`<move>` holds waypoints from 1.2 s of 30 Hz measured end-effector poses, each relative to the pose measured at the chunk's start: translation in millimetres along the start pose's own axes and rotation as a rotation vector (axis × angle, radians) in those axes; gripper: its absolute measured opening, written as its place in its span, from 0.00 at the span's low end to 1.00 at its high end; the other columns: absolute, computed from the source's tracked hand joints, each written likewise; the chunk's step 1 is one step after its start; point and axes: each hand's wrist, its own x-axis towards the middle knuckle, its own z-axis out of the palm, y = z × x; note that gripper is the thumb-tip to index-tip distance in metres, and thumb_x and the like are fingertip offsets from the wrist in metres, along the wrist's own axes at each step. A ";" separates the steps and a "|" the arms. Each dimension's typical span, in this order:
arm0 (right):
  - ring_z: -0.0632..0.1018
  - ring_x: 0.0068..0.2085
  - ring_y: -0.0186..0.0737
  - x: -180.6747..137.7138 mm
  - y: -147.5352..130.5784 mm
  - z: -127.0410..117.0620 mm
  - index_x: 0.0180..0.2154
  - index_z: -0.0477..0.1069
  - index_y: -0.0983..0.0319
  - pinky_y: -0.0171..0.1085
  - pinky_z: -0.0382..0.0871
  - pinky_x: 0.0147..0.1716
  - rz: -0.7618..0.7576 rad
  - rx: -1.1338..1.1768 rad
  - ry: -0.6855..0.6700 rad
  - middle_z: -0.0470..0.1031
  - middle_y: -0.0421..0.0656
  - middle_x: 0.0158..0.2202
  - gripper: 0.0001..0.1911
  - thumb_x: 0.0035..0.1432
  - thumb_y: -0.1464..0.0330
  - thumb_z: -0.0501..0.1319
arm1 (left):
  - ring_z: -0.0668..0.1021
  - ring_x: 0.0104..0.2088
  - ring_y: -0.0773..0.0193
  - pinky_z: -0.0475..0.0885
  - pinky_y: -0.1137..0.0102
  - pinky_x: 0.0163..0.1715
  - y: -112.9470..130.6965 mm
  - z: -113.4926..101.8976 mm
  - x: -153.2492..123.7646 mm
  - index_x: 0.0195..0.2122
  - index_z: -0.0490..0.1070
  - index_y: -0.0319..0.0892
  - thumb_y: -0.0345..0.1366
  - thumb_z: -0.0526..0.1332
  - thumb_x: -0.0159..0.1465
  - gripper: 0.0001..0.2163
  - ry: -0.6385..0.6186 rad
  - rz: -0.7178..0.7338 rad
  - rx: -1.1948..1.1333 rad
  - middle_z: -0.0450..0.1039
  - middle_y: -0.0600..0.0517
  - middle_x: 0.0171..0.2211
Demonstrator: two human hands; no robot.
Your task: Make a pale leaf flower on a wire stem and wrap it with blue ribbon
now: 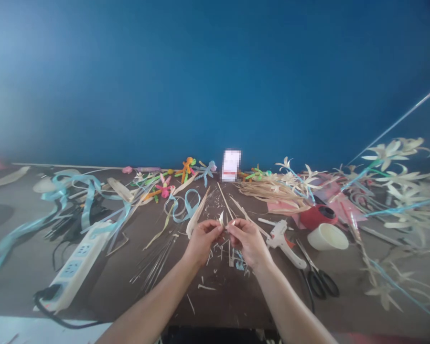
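Between the two hands, a small pale leaf piece is pinched — the left hand and the right hand each close fingertips on it, just above the brown bench. Scattered trimmings lie beneath. Just right sits a glue gun, then scissors and a white cup; well left — a power strip.

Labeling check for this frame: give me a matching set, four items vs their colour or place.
Items:
1. power strip
2. glue gun
3. scissors
4. cup

Descriptions:
A. black handles, right of the right hand
B. cream, lying on its side
C. white, far left of the left hand
D. white, just right of the right hand

Pairs: 1-C, 2-D, 3-A, 4-B
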 end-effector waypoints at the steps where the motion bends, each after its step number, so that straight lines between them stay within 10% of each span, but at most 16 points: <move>1: 0.62 0.16 0.26 -0.8 0.5 0.6 0.25 0.67 0.63 0.28 0.56 0.15 0.002 0.007 0.002 0.63 0.33 0.15 0.12 0.43 0.63 0.65 | 0.73 0.23 0.70 0.67 0.75 0.23 0.0 -0.3 -0.1 0.26 0.72 0.38 0.36 0.68 0.46 0.09 -0.001 -0.001 -0.005 0.72 0.54 0.21; 36: 0.70 0.25 0.34 -13.5 7.7 1.1 0.27 0.66 0.62 0.31 0.63 0.25 -0.369 -0.468 0.123 0.69 0.39 0.24 0.06 0.53 0.66 0.58 | 0.73 0.25 0.68 0.68 0.77 0.23 -6.2 12.7 -12.7 0.29 0.76 0.37 0.36 0.66 0.50 0.08 0.063 -0.007 0.067 0.74 0.50 0.25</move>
